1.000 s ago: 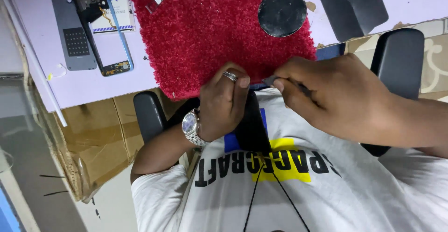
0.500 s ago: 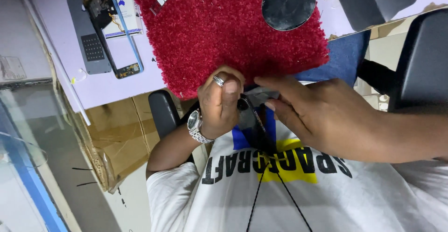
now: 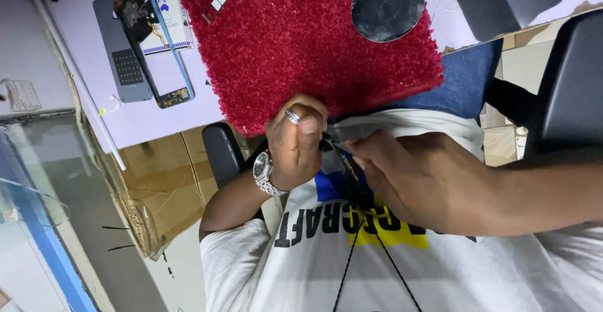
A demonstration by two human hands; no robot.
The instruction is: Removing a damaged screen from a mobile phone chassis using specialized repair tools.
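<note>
Since the earlier frame the view is sliding right: the red mat [image 3: 301,42] now is sitting more central, and the hands are staying together below its near edge. Left hand [image 3: 295,142] is clenching a small dark part [image 3: 331,144], thumb on top; right hand [image 3: 427,183] is pinching the same part from the other side. The part is lying between both sets of fingers, long axis roughly left-right, both hands touching it; its shape is too hidden to name. Count: one mat, one round black disc [image 3: 387,4] on it, one opened phone [image 3: 154,48] on the worktop [image 3: 151,120], two black cords [image 3: 352,255] hanging down the shirt.
</note>
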